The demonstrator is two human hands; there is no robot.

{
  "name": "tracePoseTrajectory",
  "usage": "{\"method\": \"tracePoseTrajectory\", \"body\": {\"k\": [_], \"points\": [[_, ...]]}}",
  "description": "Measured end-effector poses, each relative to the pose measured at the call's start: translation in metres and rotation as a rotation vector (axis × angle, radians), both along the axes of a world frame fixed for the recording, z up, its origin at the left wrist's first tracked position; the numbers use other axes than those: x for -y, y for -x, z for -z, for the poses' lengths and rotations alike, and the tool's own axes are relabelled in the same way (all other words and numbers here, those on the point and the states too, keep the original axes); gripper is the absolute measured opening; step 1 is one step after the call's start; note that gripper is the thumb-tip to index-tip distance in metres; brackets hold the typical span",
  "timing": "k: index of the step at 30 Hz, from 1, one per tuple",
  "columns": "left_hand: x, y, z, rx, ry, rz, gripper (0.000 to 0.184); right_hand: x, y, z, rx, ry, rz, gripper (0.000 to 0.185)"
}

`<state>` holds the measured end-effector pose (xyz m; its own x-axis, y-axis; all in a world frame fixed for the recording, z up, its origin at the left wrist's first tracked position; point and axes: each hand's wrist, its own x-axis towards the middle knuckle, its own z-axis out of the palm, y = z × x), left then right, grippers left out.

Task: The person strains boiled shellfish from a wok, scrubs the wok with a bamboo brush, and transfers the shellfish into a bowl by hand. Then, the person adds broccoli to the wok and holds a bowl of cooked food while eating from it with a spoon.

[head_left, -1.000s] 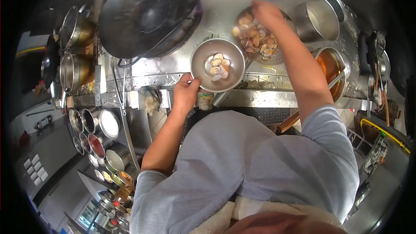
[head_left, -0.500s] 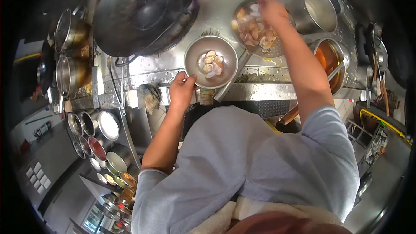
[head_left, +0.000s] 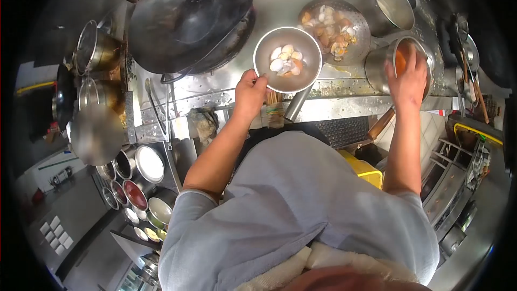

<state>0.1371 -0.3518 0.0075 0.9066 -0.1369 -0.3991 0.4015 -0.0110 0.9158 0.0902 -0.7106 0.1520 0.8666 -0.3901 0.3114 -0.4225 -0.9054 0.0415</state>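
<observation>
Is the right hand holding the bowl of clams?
No, the left hand holds the metal bowl of clams by its rim.

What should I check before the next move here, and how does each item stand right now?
1. Left hand on the rim of the metal bowl: ok, thumb and fingers pinch it.
2. Clams inside that bowl: ok, none hang over the rim.
3. Bowl fully supported by the counter: cannot tell, its underside is hidden.
4. Right hand clear of the orange-filled pot: not ok, it overlaps the mouth in this view.
5. Right hand holding nothing: cannot tell, its palm is hidden.
</observation>
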Motion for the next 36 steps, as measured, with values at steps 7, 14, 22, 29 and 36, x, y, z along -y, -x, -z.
{"method": "tracePoseTrajectory", "body": {"k": [7, 14, 22, 29, 36], "points": [[-0.017, 0.009, 0.001, 0.125, -0.036, -0.054, 0.018, 0.066, 0.141, 0.090, -0.020, -0.726, 0.548, 0.060], [-0.043, 0.018, 0.011, 0.137, -0.065, -0.086, 0.019, 0.031, 0.157, 0.055, 0.288, -0.924, 0.527, 0.034], [-0.062, 0.054, 0.005, -0.050, 0.037, -0.196, 0.017, 0.010, -0.007, 0.002, 0.029, -1.306, 0.013, 0.027], [-0.048, 0.089, -0.019, -0.123, -0.073, -0.365, 0.019, 0.056, -0.189, 0.117, -0.237, -0.296, -0.183, 0.033], [-0.037, 0.089, -0.030, -0.120, 0.023, -0.433, 0.019, 0.075, -0.293, 0.146, -0.653, -1.252, -0.059, 0.030]]}}
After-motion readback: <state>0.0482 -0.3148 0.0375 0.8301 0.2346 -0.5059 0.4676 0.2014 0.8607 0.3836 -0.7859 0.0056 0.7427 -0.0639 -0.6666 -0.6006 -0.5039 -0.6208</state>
